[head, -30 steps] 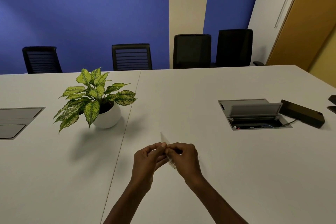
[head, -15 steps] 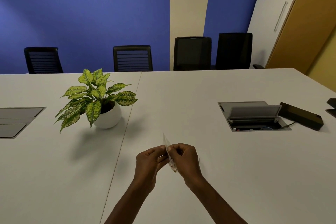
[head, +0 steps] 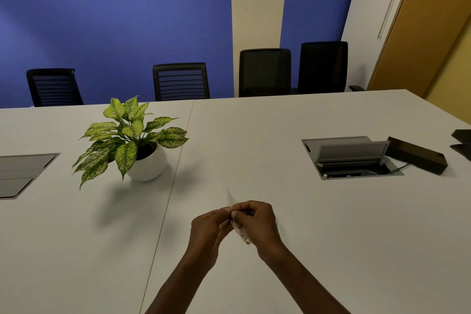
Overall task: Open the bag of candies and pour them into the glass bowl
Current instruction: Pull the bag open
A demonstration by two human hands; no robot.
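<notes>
table (head: pixel 280 135): white, blue wall behind with black chairs (head: pixel 181 81) | plant (head: pixel 132 143) left of the hands, well apart; open hatch (head: pixel 351 158) to their right; bare tabletop all round them | bag (head: pixel 240 231): clear, thin, held edge-on above the table | left hand (head: pixel 207 228) and right hand (head: pixel 257 222): fingertips pinched on its top edge

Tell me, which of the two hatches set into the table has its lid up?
The hatch on the right, beside the black box. Its grey lid stands raised, showing cables inside; the left hatch, beyond the plant, lies shut and flat.
</notes>
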